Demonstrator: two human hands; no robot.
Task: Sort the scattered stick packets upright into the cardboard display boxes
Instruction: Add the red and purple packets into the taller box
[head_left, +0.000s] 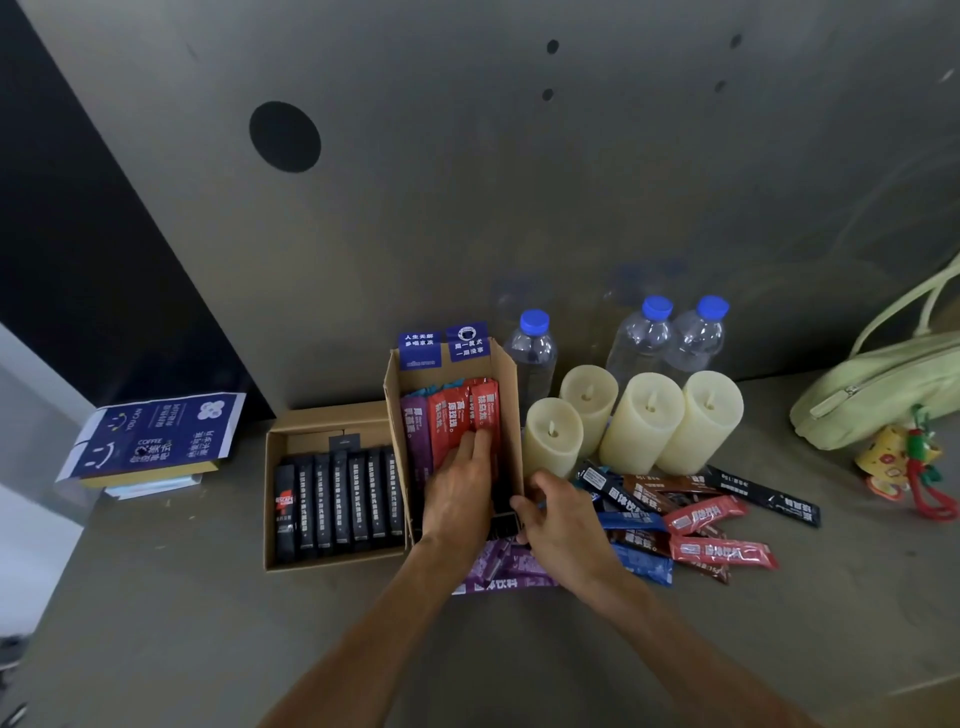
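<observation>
The left hand (460, 493) reached into the tall cardboard box (511, 410), its fingers (480, 441) straight and together, pressed flat against the red stick packets (457, 410) standing upright there. A purple packet (415, 431) stood at their nine o'clock. The right hand (561, 525) curled at the box's five o'clock corner; whether it pinched the wall or a dark packet could not be told. At the tall box's nine o'clock, touching it, the low cardboard box (332, 561) held a row of black Nescafé sticks (343, 499). Loose packets (691, 519) in red, blue, brown and black lay heaped at four o'clock, purple ones (514, 569) at six. Four cream pillar candles (644, 421) stood at three o'clock.
</observation>
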